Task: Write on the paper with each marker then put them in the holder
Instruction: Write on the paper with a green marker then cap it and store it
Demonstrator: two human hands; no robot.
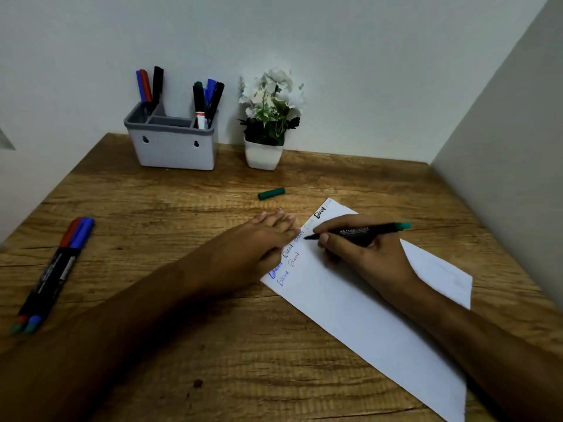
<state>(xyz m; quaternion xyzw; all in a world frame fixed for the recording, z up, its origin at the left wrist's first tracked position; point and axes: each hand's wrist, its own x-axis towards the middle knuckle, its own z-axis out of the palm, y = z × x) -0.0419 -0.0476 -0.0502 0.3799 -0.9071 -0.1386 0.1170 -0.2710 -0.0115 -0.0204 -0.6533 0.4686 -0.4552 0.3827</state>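
A white paper sheet (pixel 374 312) lies slanted on the wooden desk, with several small words written along its left edge. My right hand (pixel 362 248) grips a black marker with a green end (pixel 359 231), its tip touching the paper. My left hand (pixel 268 236) lies flat, fingers together, pressing the paper's left edge. The marker's green cap (pixel 271 193) lies loose on the desk beyond the paper. Capped red and blue markers (pixel 58 269) lie side by side at the left. A grey holder (pixel 173 150) at the back holds several markers.
A small white pot with white flowers (pixel 268 123) stands right of the holder against the back wall. A side wall (pixel 518 178) closes the desk on the right. The wooden desk (pixel 182 345) extends toward me between my forearms.
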